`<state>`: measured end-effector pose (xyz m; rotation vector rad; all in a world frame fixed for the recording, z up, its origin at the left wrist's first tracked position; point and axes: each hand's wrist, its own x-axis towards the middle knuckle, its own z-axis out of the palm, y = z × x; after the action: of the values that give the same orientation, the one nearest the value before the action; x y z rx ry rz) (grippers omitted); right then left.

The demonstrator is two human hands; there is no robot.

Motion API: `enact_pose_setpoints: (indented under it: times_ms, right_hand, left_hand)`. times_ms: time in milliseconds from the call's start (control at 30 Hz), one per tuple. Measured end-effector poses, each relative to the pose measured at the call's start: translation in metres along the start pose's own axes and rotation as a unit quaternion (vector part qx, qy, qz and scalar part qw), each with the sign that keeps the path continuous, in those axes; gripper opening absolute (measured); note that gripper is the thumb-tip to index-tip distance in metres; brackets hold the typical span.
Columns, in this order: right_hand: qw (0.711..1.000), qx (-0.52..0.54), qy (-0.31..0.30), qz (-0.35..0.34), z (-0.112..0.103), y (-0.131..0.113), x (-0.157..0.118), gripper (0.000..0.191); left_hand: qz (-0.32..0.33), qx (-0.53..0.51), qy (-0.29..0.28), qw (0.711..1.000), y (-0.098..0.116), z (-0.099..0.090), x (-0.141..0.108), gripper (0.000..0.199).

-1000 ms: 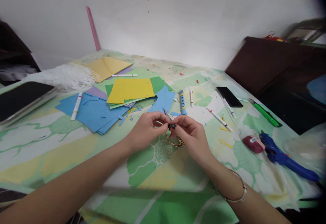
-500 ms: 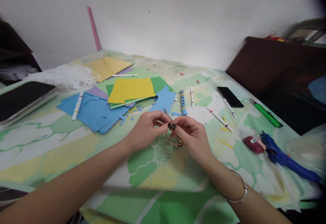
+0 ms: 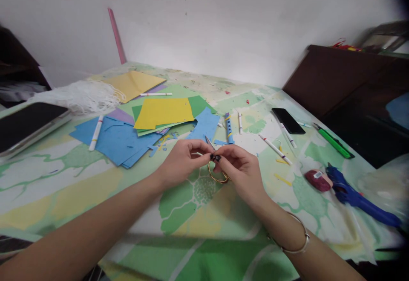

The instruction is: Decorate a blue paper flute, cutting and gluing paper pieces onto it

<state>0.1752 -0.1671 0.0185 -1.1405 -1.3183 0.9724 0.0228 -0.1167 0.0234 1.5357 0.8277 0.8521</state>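
My left hand and my right hand meet above the tablecloth, with thumbs and fingertips pinched close together. A small pair of scissors with gold-coloured handles rests in my right hand. Its handle loops hang below the fingers, and the thin pointed blades stick out upward between the two hands. The left fingertips are closed at the scissors; whatever they pinch is too small or hidden to make out. Just beyond the hands lie a cut piece of blue paper and a rolled blue paper tube with yellow bands.
Yellow paper and blue sheets lie to the left, near white string and a large dark-screened device. Rightward are markers, a phone, a green cutter, a dark red object and a blue glue gun.
The view has shifted very slightly. Both hands and the scissors keep almost the same pose.
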Motion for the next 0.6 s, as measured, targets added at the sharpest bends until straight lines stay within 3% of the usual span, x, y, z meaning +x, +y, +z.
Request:
enact_pose_setpoints:
  times_ms: [300,600]
  right_hand:
    - [0.996,-0.082,-0.004,-0.029,0.0,0.007,-0.003,0.006]
    - [0.996,-0.082,-0.014,-0.033,0.0,0.011,-0.003,0.002]
  left_hand:
    - [0.008,0.036,0.005,0.999,0.001,0.001,-0.001,0.014]
    - [0.028,0.055,0.007,0.998,0.0,0.0,-0.003,0.013]
